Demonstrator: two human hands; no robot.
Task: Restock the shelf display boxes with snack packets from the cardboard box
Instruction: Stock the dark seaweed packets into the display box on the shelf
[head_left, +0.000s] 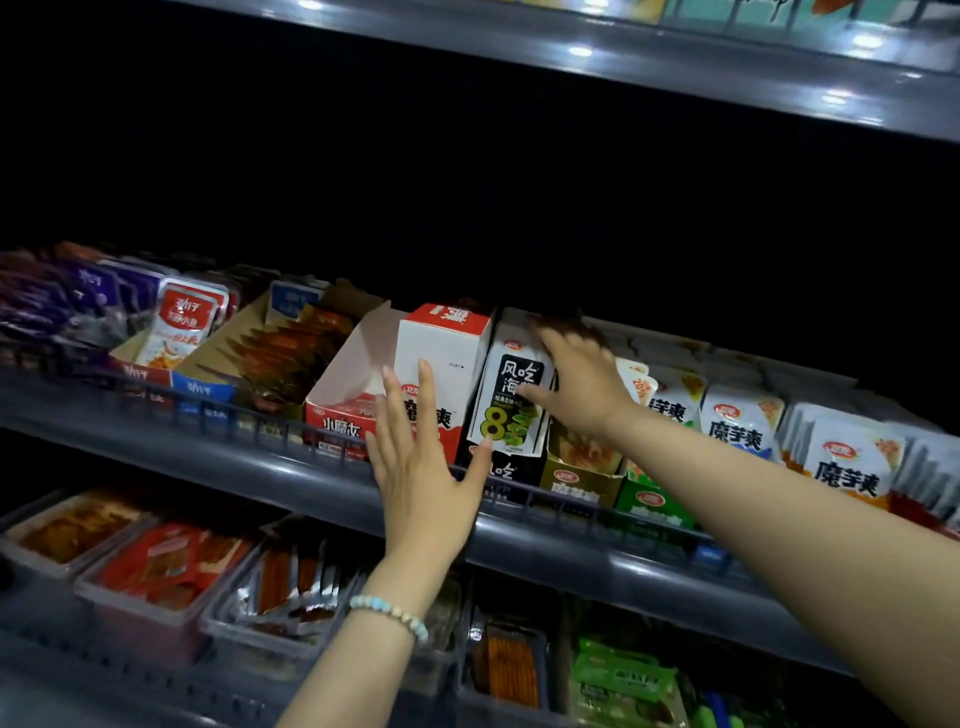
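one black-and-white snack packet (511, 400) stands upright near the middle of the middle shelf (291, 470). it has white characters on a black panel and a big yellow-green "8" low on its face. it rises out of a black display box (500, 472) at the shelf front.

the right hand (576, 384) lies over the packet's upper right side. its thumb lies across the packet face and its fingers (558, 338) are spread, reaching back past the top edge. they are blurred, so i cannot tell whether they grip it.

the left hand (421, 467) is flat, fingers straight and slightly apart, in front of a tall white-and-red box (441, 343) just left of the packet. its thumb tip meets the packet's lower edge. one pale bead bracelet (389, 613) circles that wrist.

i make out seven boxes along this shelf:
- a red-fronted box (136, 371) with a red-and-white pouch
- a blue-fronted box (202, 388) of brown packets
- a white-lined box (353, 358), mostly hollow
- the tall white-and-red box
- the black display box
- an olive box (576, 486)
- a green box (649, 503)

farther right, rows of white packets (737, 421) stand upright.

three shelves show in all. the lower shelf (171, 691) holds clear trays (150, 603) of red and orange packets.
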